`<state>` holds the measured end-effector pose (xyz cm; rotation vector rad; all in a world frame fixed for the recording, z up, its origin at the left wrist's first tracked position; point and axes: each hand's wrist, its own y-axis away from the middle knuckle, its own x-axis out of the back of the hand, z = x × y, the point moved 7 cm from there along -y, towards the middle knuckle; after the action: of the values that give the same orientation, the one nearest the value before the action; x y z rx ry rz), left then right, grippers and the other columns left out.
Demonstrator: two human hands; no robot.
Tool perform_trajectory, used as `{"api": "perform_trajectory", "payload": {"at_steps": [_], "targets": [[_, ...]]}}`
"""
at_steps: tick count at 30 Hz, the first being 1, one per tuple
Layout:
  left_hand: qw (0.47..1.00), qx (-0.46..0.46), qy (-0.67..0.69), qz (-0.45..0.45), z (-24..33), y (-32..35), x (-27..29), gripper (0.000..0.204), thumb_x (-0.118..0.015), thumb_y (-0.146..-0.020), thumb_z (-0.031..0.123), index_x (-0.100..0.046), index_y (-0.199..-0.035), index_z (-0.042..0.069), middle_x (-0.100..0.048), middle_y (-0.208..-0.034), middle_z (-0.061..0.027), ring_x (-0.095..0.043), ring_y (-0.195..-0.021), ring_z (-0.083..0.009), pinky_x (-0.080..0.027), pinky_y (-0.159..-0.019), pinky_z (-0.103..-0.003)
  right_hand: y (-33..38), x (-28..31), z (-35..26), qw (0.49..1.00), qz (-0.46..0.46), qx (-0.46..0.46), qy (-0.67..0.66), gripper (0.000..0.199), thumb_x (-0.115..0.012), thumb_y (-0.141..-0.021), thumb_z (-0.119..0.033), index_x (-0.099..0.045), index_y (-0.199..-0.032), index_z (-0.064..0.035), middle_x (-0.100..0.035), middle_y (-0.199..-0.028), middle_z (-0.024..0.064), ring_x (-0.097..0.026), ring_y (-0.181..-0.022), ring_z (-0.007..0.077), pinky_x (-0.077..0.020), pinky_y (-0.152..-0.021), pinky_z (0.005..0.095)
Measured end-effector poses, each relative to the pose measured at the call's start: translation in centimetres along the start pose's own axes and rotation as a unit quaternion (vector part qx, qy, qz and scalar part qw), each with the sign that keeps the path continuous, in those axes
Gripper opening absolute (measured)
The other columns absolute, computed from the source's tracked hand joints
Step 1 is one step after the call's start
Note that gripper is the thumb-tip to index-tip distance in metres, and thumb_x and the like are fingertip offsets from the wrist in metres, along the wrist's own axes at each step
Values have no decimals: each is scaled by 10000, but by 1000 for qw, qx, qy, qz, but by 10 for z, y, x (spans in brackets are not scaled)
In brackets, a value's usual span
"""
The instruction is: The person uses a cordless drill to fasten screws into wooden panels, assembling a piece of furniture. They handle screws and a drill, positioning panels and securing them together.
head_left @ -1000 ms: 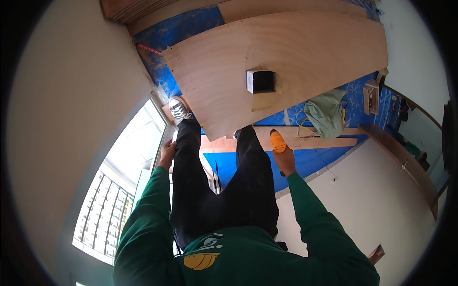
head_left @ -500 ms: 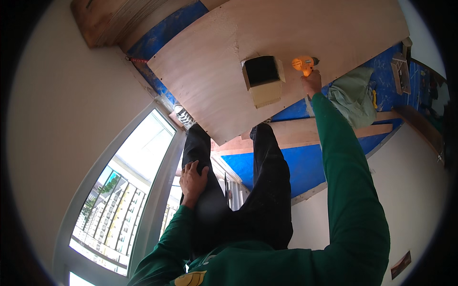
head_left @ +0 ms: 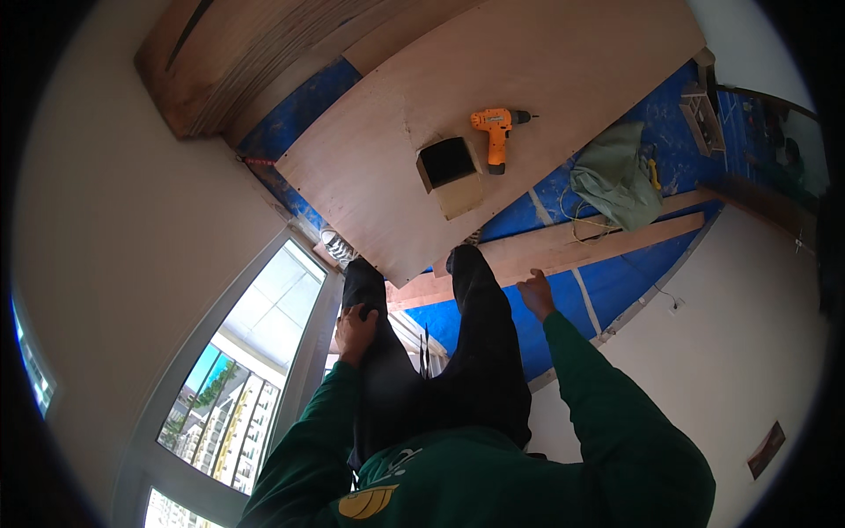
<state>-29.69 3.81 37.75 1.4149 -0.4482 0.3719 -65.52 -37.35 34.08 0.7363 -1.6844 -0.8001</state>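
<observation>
An orange cordless drill [head_left: 497,132] lies on its side on a large plywood sheet [head_left: 370,141], its dark chuck and bit toward the right. Beside it on the same sheet is an open cardboard box [head_left: 456,198] with a dark inside. My right hand [head_left: 534,295] hovers over the floor by my right knee, apart from the drill, holding nothing, with its fingers loosely apart. On my left thigh rests my left hand [head_left: 354,333], fingers spread on the black trousers [head_left: 422,392].
Blue floor covering [head_left: 563,312] lies under the sheet and long wooden boards [head_left: 546,251]. A grey-green cloth bag [head_left: 620,180] lies at right near a wooden tray [head_left: 701,119]. Stacked plywood [head_left: 229,53] stands far left. A glazed door [head_left: 238,370] is at my left.
My right hand has let go of the drill, which now lies on the plywood, and has drawn back toward my knee. My left hand stays on my thigh. The view has shifted slightly.
</observation>
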Motion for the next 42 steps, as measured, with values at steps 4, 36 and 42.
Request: {"api": "perform_trajectory", "payload": {"at_steps": [4,36,42], "targets": [[992,-116,44,-7,-25,-22,16,654,-719,-953,563,-710,-1435,122,-636,-1517,-196,-571,-1418,-438,-458,-1182,-537,162,-12,121,975,-16,-192,-110,735,-829,-933,-230,-520,-1500,119,-721,-1192,267,-726,-1069,342,-597,-885,473],[909,-286,292,-85,220,129,325,747,-721,-1029,525,-526,-1607,94,-657,-1453,-76,-652,-1276,-274,-539,-1005,-459,265,-154,92,986,27,75,-148,411,-718,-992,-374,-789,-1184,-17,-801,-1081,213,-766,-1040,299,-596,-922,428],[937,-6,308,-167,-63,0,151,434,-695,-1038,429,-715,-1305,88,-717,-1161,-79,-688,-904,-262,-546,-819,-485,239,-60,101,995,-31,93,-3,419,-740,-975,-405,-805,-1121,-17,-808,-1035,192,-769,-1009,254,-596,-893,386]]}}
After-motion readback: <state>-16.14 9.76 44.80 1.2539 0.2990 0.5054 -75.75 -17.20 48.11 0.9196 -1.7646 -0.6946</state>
